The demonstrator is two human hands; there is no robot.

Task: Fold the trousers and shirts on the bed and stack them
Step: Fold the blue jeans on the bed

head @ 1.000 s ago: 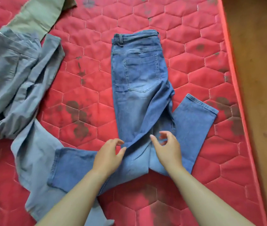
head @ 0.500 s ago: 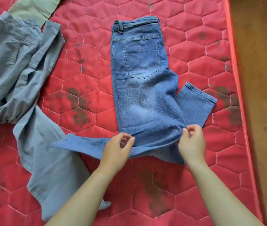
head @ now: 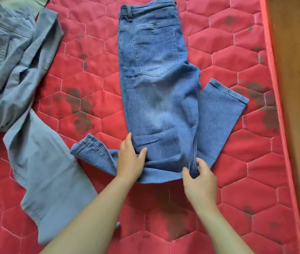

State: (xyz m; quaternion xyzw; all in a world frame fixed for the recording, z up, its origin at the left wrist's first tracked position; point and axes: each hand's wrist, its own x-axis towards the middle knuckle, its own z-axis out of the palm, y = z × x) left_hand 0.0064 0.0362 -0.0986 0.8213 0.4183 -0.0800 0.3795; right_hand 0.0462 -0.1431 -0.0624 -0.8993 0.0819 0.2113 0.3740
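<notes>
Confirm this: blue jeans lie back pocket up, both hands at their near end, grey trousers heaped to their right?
Wrong side: the head view shows the grey trousers heaped to the left of the blue jeans. Back pocket up, left hand and right hand at the near end: correct.

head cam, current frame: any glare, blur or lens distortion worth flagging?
Head view: soft, even light, no glare or hard shadows; jeans, left hand and right hand fairly sharp, no motion smear; the wide angle tilts the mattress edge at right.

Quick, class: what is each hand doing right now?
Left hand: open, pressing flat on the jeans.
Right hand: closed, pinching the jeans' folded edge.
</notes>
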